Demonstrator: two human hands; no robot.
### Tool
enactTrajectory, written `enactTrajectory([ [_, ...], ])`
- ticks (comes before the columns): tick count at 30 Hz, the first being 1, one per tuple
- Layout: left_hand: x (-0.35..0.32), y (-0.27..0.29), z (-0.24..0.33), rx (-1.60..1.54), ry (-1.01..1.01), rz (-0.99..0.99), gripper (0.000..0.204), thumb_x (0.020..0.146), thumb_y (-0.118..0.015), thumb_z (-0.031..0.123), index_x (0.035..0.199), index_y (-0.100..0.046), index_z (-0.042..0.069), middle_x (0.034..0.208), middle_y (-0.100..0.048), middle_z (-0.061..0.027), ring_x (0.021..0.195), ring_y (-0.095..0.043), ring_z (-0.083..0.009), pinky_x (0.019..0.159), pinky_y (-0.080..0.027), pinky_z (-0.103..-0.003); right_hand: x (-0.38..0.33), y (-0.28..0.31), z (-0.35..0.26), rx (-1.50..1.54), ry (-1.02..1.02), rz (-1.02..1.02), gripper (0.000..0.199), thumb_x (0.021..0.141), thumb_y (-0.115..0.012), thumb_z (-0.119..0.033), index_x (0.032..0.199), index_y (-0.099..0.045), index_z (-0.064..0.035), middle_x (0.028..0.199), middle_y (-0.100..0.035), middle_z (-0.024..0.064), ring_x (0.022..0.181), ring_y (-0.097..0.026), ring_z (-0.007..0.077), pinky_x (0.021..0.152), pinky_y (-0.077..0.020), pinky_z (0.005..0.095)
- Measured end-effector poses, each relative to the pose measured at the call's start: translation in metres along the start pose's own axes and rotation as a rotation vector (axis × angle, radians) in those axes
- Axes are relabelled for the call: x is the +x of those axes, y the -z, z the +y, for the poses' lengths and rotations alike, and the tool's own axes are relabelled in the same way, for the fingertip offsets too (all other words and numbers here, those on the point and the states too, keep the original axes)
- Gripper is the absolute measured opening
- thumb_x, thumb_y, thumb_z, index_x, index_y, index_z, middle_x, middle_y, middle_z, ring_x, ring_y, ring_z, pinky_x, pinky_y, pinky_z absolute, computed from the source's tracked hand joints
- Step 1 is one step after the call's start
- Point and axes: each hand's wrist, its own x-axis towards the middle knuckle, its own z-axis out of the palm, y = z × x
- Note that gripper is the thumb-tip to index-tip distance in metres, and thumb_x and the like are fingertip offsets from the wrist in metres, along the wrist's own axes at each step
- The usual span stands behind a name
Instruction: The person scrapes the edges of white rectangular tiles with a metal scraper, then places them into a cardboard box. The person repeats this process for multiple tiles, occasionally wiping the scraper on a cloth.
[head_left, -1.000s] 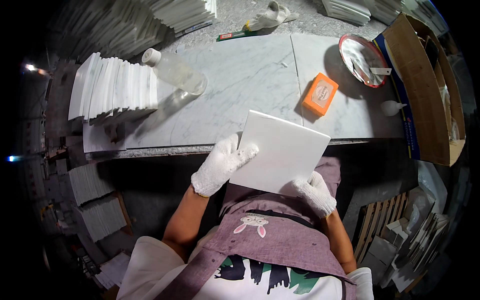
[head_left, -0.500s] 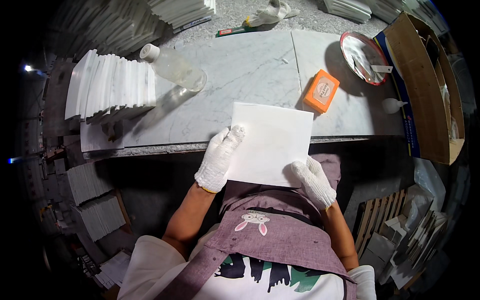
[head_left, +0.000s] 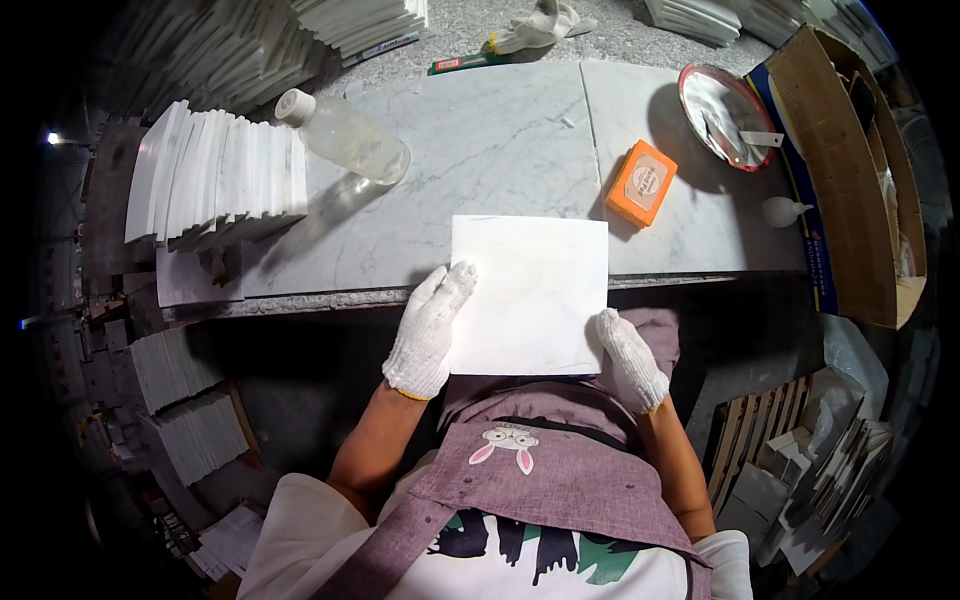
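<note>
A white square tile [head_left: 530, 295] is held up over my lap, its far edge overlapping the front of the marble worktop. My left hand [head_left: 430, 330], in a white knitted glove, grips its left edge with the thumb on the upper face. On the right edge, my gloved right hand [head_left: 630, 360] closes round the tile's lower corner side. The fingers beneath the tile are hidden. Beyond it on the worktop lies an orange hand sanding block [head_left: 641, 184]. A clear plastic bottle [head_left: 350, 140] lies tilted at the left, beside a row of white tiles [head_left: 225, 170].
The marble worktop [head_left: 470, 130] has a red-rimmed bowl [head_left: 730, 115] of white paste with a scraper at the right. Near it are a small white squeeze bottle [head_left: 782, 211] and a cardboard box [head_left: 860, 180]. At the back lies a spare glove [head_left: 540, 27].
The tile has turned slightly counterclockwise between my hands and shifted a little left, so it now sits nearly square to me. Both hands keep hold; the right thumb has moved toward the tile's edge.
</note>
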Motion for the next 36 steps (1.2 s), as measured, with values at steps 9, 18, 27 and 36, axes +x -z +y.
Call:
enactTrajectory([
  [9, -0.003, 0.008, 0.007, -0.088, 0.009, -0.047, 0.027, 0.096, -0.053, 0.022, 0.110, -0.059, 0.000, 0.102, -0.063, -0.0029, 0.096, -0.057, -0.0088, 0.086, -0.046, -0.026, 0.025, 0.021, -0.054, 0.612, -0.236, -0.278, 0.033, 0.093, -0.055, -0.024, 0.114, -0.058, 0.0019, 0.093, -0.061, 0.0042, 0.079, -0.052, 0.0097, 0.071, -0.0456, 0.0235],
  [18, -0.002, 0.018, 0.013, 0.109, -0.141, -0.136, 0.033, 0.097, -0.053, 0.024, 0.117, -0.054, -0.002, 0.104, -0.060, -0.0023, 0.096, -0.053, -0.0089, 0.088, -0.042, -0.025, 0.059, 0.069, -0.057, 0.637, -0.358, 0.376, 0.050, 0.098, -0.049, -0.021, 0.137, -0.035, 0.0067, 0.110, -0.058, 0.0112, 0.080, -0.056, 0.0083, 0.069, -0.0474, 0.0203],
  [27, 0.003, 0.034, 0.012, 0.172, -0.200, -0.180, 0.031, 0.096, -0.055, 0.027, 0.111, -0.055, 0.000, 0.095, -0.058, 0.0003, 0.089, -0.049, -0.0057, 0.082, -0.042, -0.023, 0.119, 0.081, -0.062, 0.160, -0.486, 0.404, 0.053, 0.094, -0.053, -0.022, 0.140, -0.037, -0.0009, 0.116, -0.058, 0.0068, 0.078, -0.057, 0.0063, 0.063, -0.0464, 0.0204],
  [36, 0.014, 0.037, 0.027, 0.190, -0.125, -0.130, 0.028, 0.097, -0.052, 0.029, 0.103, -0.058, 0.002, 0.088, -0.055, 0.0027, 0.082, -0.047, -0.0048, 0.075, -0.042, -0.023, 0.178, 0.010, -0.091, 0.402, -0.430, -0.035, 0.050, 0.093, -0.055, -0.016, 0.138, -0.041, -0.0001, 0.097, -0.061, 0.0045, 0.069, -0.050, 0.0052, 0.061, -0.0449, 0.0194],
])
